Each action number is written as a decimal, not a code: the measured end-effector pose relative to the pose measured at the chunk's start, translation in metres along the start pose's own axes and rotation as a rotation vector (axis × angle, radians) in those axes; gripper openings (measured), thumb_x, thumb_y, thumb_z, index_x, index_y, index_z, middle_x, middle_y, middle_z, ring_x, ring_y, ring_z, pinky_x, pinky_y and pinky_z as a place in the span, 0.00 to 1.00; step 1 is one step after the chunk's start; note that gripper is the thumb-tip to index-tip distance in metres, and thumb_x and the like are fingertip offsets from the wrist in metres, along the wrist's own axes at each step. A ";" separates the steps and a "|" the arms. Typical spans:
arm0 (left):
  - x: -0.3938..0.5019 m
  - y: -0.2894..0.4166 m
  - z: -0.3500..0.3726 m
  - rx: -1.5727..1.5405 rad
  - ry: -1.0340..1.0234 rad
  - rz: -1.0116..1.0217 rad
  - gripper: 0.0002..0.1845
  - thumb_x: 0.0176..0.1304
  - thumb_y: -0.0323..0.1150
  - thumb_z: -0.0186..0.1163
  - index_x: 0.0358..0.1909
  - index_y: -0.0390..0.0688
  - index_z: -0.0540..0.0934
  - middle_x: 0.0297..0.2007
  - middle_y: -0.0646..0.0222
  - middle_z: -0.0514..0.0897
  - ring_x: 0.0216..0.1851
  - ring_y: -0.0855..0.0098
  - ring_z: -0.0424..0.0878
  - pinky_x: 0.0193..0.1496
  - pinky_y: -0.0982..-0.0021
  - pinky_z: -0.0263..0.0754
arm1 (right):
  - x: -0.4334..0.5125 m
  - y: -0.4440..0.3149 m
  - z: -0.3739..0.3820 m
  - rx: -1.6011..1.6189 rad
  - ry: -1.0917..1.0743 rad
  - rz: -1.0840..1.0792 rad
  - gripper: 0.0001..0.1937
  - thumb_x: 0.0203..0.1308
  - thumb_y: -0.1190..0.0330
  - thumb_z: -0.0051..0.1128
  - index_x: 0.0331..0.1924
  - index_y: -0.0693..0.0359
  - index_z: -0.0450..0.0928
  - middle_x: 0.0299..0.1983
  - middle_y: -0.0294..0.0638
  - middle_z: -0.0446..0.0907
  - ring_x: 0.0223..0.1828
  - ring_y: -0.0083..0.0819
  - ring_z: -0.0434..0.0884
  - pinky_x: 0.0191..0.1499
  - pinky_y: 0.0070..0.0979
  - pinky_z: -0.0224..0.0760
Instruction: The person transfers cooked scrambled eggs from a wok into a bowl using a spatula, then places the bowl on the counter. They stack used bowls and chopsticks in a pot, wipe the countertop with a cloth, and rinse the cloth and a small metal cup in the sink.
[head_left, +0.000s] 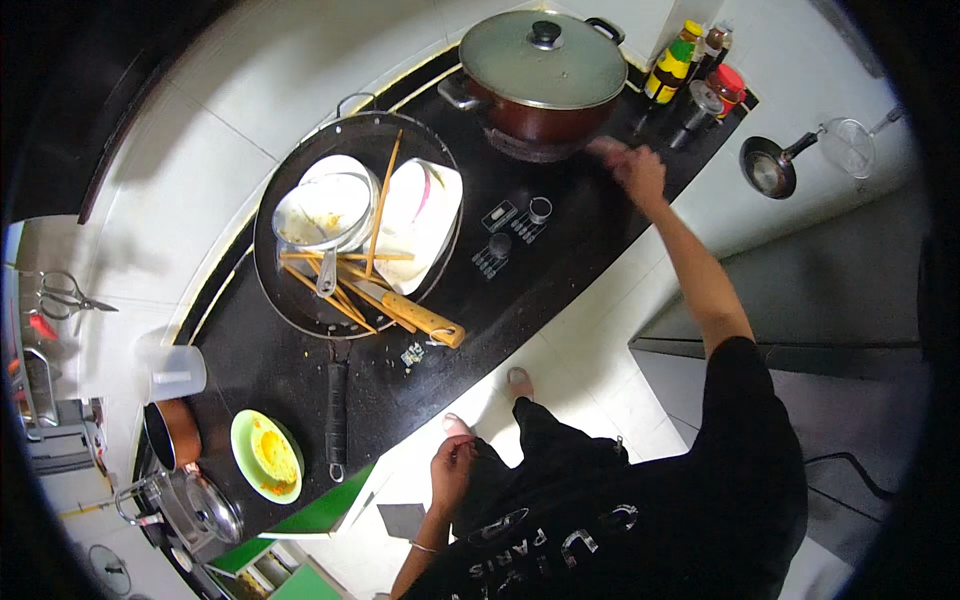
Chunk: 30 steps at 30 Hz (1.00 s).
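Observation:
My right hand is stretched out over the black cooktop, beside the lower right of a dark red pot with a glass lid. Its fingers are blurred, so whether they touch or hold anything is unclear. Low in front of my body, my left hand has its fingers curled; nothing plain shows in it. Two control knobs sit on the cooktop. Left of them a large black wok pan holds stacked white bowls, a white dish, several wooden chopsticks and a wooden-handled utensil.
Sauce bottles and a red-lidded jar stand at the back right. A stained green bowl, a copper-coloured saucepan and a plastic container lie at left. A small frying pan hangs at right.

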<state>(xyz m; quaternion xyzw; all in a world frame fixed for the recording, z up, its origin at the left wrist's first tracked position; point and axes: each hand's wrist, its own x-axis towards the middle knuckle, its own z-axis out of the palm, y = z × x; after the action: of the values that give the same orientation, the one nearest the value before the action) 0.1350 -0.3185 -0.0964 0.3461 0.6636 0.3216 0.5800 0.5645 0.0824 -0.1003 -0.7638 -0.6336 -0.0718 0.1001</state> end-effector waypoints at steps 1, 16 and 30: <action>0.001 -0.001 0.001 0.031 0.007 -0.012 0.07 0.65 0.25 0.49 0.40 0.35 0.76 0.30 0.68 0.79 0.33 0.77 0.75 0.39 0.77 0.71 | 0.009 0.008 0.007 0.046 0.072 0.069 0.12 0.52 0.62 0.57 0.41 0.52 0.79 0.39 0.44 0.74 0.42 0.47 0.74 0.43 0.43 0.69; 0.010 0.015 0.025 0.024 -0.123 0.154 0.08 0.65 0.27 0.51 0.42 0.37 0.77 0.34 0.66 0.80 0.35 0.76 0.78 0.38 0.77 0.72 | -0.215 -0.164 -0.014 0.367 -0.331 -0.478 0.27 0.48 0.74 0.55 0.57 0.47 0.71 0.40 0.43 0.72 0.41 0.41 0.71 0.47 0.37 0.65; -0.018 -0.019 -0.007 -0.241 0.046 0.007 0.08 0.66 0.27 0.49 0.41 0.39 0.77 0.32 0.71 0.79 0.34 0.78 0.77 0.39 0.76 0.73 | -0.272 -0.333 0.010 0.435 -0.337 -0.626 0.16 0.65 0.66 0.41 0.54 0.58 0.71 0.44 0.48 0.73 0.44 0.39 0.75 0.43 0.33 0.71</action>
<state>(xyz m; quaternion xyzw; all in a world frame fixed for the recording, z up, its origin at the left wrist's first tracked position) 0.1275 -0.3440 -0.1012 0.2688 0.6321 0.4091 0.6007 0.1869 -0.1153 -0.1540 -0.4965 -0.8430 0.1630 0.1275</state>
